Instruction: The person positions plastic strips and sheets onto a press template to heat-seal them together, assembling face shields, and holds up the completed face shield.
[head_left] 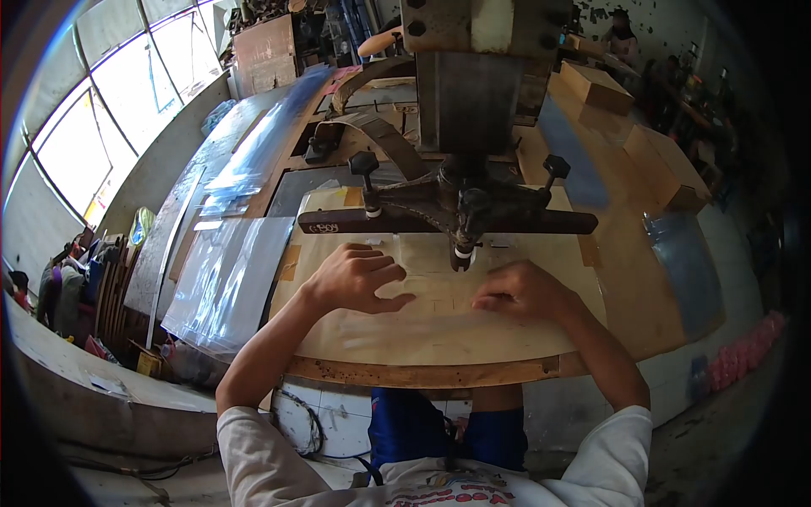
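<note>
My left hand (359, 280) is over the pale work board (422, 338), its fingers apart and nothing between them. To the right, my right hand (519, 291) is low over the same board with its fingers curled together; whatever they may hold is hidden. A faint clear sheet seems to lie on the board between and below the hands. Just beyond the hands, a dark metal bar (524, 221) crosses the board under a machine head (469, 203) with black knobs.
Stacked clear plastic sheets (228, 275) lie at the left, with more sheets (270, 135) behind them. Two cardboard boxes (667, 165) and bluish sheets (684, 266) are on the right. A wooden edge (422, 374) borders the board. Another person (621, 38) is at the far right back.
</note>
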The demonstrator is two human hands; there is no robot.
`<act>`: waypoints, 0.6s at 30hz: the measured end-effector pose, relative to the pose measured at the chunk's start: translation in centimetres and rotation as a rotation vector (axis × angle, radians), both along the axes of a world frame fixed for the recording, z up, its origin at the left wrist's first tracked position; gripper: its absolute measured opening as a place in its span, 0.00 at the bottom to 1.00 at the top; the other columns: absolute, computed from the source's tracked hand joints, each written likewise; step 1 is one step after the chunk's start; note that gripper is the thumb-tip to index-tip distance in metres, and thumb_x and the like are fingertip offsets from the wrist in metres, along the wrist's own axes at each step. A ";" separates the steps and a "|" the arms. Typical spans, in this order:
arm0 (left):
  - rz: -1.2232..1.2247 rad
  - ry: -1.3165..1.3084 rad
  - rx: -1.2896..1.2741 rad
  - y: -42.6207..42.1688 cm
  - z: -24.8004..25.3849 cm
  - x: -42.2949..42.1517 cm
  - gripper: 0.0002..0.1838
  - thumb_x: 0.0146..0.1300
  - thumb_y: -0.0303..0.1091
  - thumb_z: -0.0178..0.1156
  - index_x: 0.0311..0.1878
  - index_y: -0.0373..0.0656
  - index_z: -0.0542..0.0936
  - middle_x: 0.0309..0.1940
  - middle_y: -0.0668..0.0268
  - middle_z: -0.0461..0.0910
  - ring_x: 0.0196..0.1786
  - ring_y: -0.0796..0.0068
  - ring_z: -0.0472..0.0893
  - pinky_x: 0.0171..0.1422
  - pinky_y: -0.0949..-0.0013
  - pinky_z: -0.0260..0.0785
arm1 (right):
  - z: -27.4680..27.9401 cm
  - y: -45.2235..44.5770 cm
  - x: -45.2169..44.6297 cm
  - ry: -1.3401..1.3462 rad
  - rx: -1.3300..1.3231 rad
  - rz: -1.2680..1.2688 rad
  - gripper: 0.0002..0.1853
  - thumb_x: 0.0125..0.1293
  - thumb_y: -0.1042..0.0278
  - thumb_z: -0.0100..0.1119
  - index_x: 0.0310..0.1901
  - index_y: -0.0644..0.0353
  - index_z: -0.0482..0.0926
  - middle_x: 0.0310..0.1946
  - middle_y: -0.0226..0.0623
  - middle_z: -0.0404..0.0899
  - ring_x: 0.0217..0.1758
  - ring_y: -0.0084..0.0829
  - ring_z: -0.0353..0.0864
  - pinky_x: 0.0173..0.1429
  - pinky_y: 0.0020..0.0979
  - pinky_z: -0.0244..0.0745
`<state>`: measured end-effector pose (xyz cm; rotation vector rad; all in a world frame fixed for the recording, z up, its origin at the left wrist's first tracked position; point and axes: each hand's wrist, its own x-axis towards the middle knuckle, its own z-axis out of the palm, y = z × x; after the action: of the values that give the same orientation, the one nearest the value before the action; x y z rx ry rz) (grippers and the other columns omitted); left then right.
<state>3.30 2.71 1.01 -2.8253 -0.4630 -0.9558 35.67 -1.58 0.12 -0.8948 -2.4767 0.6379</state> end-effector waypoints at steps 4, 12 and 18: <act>0.040 0.004 0.102 0.4 0.2 -0.1 0.11 0.53 0.36 0.73 0.40 0.47 0.86 0.17 0.72 0.77 0.20 0.73 0.78 0.27 0.70 0.73 | -1.1 1.5 1.3 0.013 0.189 -0.058 0.10 0.65 0.62 0.69 0.36 0.61 0.87 0.26 0.41 0.82 0.28 0.40 0.83 0.35 0.39 0.74; 0.206 0.220 -0.013 1.1 0.0 -0.9 0.24 0.59 0.37 0.66 0.61 0.50 0.84 0.17 0.70 0.80 0.19 0.69 0.78 0.30 0.66 0.74 | -0.3 1.6 0.9 0.004 0.241 -0.195 0.10 0.66 0.61 0.66 0.37 0.60 0.89 0.30 0.41 0.86 0.32 0.41 0.86 0.38 0.39 0.80; 0.328 0.370 -0.079 1.4 0.3 -1.0 0.23 0.62 0.40 0.65 0.62 0.50 0.83 0.15 0.67 0.79 0.19 0.65 0.79 0.30 0.63 0.75 | -1.1 1.9 0.5 0.067 0.292 -0.379 0.09 0.65 0.66 0.66 0.44 0.57 0.88 0.30 0.38 0.87 0.31 0.38 0.87 0.37 0.35 0.81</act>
<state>2.30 4.09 1.28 -2.7768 -0.8886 -0.3516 36.21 0.33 -0.97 -1.1577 -2.1802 0.1697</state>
